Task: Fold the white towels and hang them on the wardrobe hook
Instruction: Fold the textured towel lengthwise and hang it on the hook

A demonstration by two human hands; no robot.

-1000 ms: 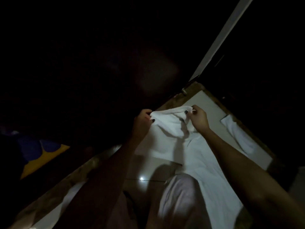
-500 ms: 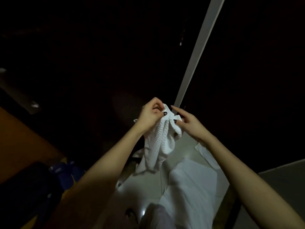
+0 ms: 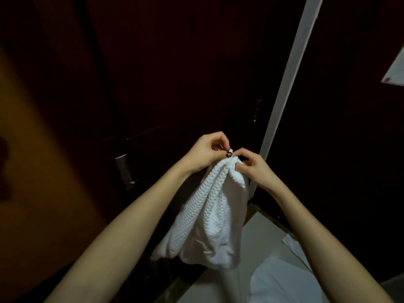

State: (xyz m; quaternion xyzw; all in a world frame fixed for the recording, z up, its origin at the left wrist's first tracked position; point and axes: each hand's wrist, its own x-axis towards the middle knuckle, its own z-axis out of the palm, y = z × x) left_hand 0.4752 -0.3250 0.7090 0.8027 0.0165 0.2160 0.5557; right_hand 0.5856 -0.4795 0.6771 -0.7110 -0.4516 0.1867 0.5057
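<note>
Left hand (image 3: 205,149) and right hand (image 3: 256,169), fingers curled, pinch the top of the white towel (image 3: 209,217). It hangs before the dark wardrobe door (image 3: 175,73), long axis 12 to 6 o'clock, loose end down.

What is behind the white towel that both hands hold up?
Behind the white towel stand a dark wooden door and a pale vertical strip. The towel hides the door's lower part, so what is there cannot be told.
</note>
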